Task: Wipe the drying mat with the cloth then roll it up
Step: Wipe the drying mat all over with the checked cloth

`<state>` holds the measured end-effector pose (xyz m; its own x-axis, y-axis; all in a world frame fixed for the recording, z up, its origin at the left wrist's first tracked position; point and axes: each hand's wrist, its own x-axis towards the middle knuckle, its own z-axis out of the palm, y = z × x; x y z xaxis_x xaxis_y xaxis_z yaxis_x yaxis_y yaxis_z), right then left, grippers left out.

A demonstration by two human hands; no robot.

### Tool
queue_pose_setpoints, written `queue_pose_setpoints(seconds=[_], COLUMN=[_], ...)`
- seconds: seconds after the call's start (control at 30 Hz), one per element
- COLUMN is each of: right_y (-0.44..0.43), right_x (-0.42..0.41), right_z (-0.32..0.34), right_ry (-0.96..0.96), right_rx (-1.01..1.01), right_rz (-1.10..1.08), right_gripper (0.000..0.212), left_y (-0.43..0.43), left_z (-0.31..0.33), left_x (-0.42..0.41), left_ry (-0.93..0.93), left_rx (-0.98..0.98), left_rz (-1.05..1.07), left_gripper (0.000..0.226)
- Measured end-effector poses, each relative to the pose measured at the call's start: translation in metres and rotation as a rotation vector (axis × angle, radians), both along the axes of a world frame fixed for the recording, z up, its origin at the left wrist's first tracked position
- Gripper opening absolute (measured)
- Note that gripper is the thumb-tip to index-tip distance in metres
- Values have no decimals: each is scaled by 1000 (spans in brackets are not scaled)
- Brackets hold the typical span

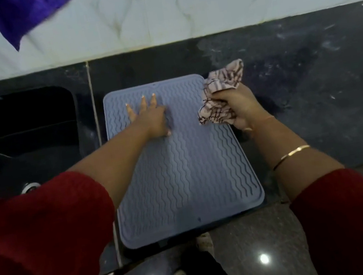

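Head view: left hand flat on mat, thumb seemingly tucked under.

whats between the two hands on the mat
In the head view, only bare wavy-ridged drying mat lies between the left hand, pressed flat on it, and the right hand, which grips the bunched cloth.

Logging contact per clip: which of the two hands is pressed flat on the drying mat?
The left hand, fingers spread flat on the drying mat. The right hand is closed around the bunched cloth at the mat's right edge.
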<state>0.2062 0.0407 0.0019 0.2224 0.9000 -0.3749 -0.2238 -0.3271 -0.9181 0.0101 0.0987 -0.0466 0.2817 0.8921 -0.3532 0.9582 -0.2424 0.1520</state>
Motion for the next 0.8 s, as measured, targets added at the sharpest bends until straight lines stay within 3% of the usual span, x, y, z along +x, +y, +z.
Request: queue_pose_setpoints(seconds=[0.1, 0.23, 0.4, 0.57, 0.8], right_y=[49, 104, 153, 161, 144], right_x=[-7, -14, -30, -56, -45], right_z=[-2, -14, -28, -61, -60], right_ry=[-370, -895, -1282, -1551, -1510], right_rx=[139, 266, 271, 252, 323], right_rz=[50, 265, 515, 650, 675], right_gripper=[25, 23, 38, 39, 41], left_y=[32, 57, 75, 83, 83], left_z=[5, 0, -8, -9, -4], left_x=[4, 13, 3, 2, 5], left_ry=[246, 521, 479, 447, 447], left_rx=[55, 97, 3, -25, -62], left_rz=[-124, -287, -284, -277, -252], left_gripper=[125, 151, 157, 155, 150])
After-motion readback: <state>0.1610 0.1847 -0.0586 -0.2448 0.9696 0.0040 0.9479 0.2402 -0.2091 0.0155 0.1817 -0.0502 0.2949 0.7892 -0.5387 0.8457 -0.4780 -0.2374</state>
